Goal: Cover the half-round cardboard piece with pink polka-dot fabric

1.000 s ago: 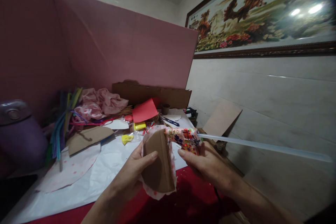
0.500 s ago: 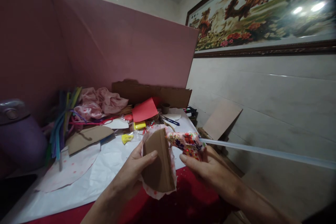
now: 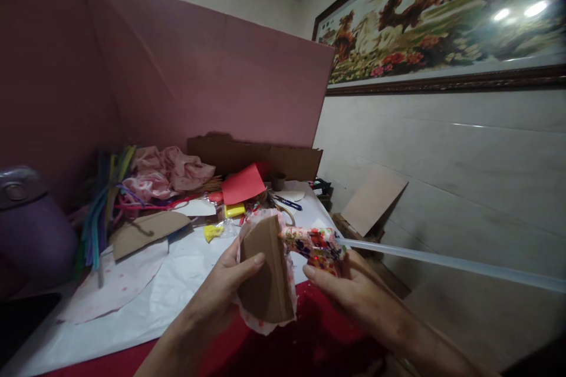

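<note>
At the left edge of the frame we see a purple container (image 3: 30, 230), and beside it a bundle of coloured pipe cleaners (image 3: 104, 206) lies partly on the white paper (image 3: 177, 283). Behind these, in the middle left, there is a crumpled pink cloth (image 3: 168, 171), and a little more to the right a red sheet (image 3: 242, 184).

Low in the centre, our left hand (image 3: 225, 285) is closed around a cardboard piece (image 3: 265, 277). The thumb presses on its front face and the other fingers are hidden behind it. The piece stands nearly upright above the red surface (image 3: 318, 336), and a patterned paper (image 3: 265, 325) shows around its edges.

The relation that matters is just to the right of it. The glue gun (image 3: 316, 242), wrapped in a flowered cover, lies directly right of the cardboard piece, and its nozzle touches the upper right edge of the piece. Its long axis is almost horizontal in the picture and points left, toward the left hand.

Our right hand (image 3: 354, 291) is wrapped around the handle of the gun from below, with one finger stretched forward under the body. We cannot tell if this finger presses a trigger. From the back of the gun a long clear glue stick (image 3: 442, 262) runs out to the right edge of the frame, dropping a little, in front of the pale wall (image 3: 442, 177).
</note>
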`<state>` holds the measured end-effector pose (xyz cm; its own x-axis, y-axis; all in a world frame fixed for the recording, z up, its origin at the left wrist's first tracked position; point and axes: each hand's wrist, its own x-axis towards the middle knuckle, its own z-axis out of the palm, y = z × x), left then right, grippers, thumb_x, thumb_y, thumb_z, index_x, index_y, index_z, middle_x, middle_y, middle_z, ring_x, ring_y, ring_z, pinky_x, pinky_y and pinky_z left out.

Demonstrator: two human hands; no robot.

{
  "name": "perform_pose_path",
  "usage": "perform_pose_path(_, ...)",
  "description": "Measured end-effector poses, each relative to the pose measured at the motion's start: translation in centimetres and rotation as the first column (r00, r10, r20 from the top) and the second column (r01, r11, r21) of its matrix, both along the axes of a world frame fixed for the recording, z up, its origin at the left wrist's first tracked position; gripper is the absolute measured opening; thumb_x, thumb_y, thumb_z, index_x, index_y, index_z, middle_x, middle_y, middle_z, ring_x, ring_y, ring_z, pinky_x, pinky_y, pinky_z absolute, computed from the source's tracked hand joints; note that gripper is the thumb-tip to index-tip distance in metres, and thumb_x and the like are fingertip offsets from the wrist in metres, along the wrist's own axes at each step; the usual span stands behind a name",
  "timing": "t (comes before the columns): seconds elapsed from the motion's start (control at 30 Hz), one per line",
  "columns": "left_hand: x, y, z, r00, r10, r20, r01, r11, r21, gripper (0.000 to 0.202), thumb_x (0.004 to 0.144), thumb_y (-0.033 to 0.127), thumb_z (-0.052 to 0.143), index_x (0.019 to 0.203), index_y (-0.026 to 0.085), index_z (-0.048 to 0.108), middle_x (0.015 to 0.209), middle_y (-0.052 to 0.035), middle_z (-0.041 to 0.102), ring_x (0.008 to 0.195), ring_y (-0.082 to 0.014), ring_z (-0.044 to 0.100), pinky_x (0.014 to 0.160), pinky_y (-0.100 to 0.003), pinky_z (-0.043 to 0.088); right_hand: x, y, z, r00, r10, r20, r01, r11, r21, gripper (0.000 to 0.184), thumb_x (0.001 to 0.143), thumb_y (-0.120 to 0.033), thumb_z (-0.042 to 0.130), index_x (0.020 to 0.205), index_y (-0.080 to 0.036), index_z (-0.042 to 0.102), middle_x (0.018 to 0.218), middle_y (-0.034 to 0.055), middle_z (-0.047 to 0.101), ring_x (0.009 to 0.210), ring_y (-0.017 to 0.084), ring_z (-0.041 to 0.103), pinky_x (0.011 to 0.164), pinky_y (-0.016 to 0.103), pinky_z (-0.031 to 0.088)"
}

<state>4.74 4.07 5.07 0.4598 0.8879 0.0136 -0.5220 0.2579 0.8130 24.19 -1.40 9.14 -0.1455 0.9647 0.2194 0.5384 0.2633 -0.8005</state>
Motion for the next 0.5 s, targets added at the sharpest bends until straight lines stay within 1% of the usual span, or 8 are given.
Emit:
perform_pose_path(0.13,0.0,0.0,-0.1,1.0,-0.003,-0.014,0.003,1.0,0.017,0.062,0.081,0.013,0.061,0.136,0.028,0.037,0.1,-0.0061,0.071,0.078,-0.0182,0.066,0.07,-0.03,0.051,0.0,0.1,-0.1,0.996,0.017,-0.087,-0.015,1.0,0.019,0.023,0.089,-0.037,0.053,0.08,-0.023,0.068,0.08,0.002,0.066,0.086,0.022,0.059,0.077,0.03,0.046)
perform_pose_path(0.23,0.0,0.0,-0.2,1.0,0.007,-0.008,-0.007,1.0,0.008,0.065,0.081,0.013,0.063,0.137,0.029,0.035,0.105,-0.0069,0.07,0.079,-0.0183,0.067,0.07,-0.03,0.051,-0.3,0.3,0.1,0.994,0.039,-0.098,-0.037,0.999,0.017,0.022,0.089,-0.036,0.053,0.08,-0.022,0.068,0.083,0.0021,0.068,0.086,0.021,0.059,0.082,0.032,0.046)
perform_pose_path(0.3,-0.1,-0.1,-0.2,1.0,0.013,-0.006,-0.013,1.0,-0.004,0.067,0.08,0.013,0.063,0.138,0.029,0.033,0.107,-0.0074,0.07,0.079,-0.0185,0.067,0.07,-0.03,0.051,-0.3,0.1,0.4,0.994,0.036,-0.108,-0.035,0.999,0.005,0.021,0.089,-0.035,0.054,0.08,-0.022,0.068,0.083,0.0015,0.068,0.085,0.021,0.06,0.082,0.032,0.046)
perform_pose_path(0.37,0.0,-0.2,-0.1,1.0,0.011,-0.007,-0.011,1.0,-0.002,0.066,0.08,0.013,0.063,0.138,0.027,0.033,0.104,-0.0084,0.071,0.079,-0.0195,0.067,0.071,-0.031,0.052,-0.1,-0.2,0.7,0.99,0.023,-0.139,-0.022,1.0,0.01,0.019,0.088,-0.035,0.056,0.082,-0.022,0.069,0.082,0.0015,0.068,0.088,0.021,0.06,0.082,0.033,0.047)
perform_pose_path(0.43,0.1,-0.2,0.1,1.0,0.014,0.002,-0.014,1.0,0.004,0.06,0.08,0.014,0.063,0.135,0.024,0.038,0.098,-0.0089,0.072,0.078,-0.0198,0.067,0.071,-0.031,0.052,0.5,-0.3,0.9,0.985,-0.004,-0.17,0.011,0.999,0.041,0.017,0.086,-0.035,0.058,0.085,-0.022,0.069,0.08,0.0018,0.068,0.093,0.023,0.06,0.084,0.033,0.046)
perform_pose_path(0.5,0.2,-0.2,0.3,0.999,0.031,0.008,-0.031,0.999,-0.007,0.055,0.08,0.014,0.063,0.131,0.022,0.043,0.092,-0.0085,0.073,0.075,-0.0191,0.068,0.068,-0.029,0.053,1.6,0.2,0.8,0.984,-0.036,-0.175,0.049,0.996,0.068,0.017,0.086,-0.035,0.059,0.084,-0.021,0.069,0.076,0.0018,0.067,0.092,0.023,0.06,0.083,0.033,0.046)
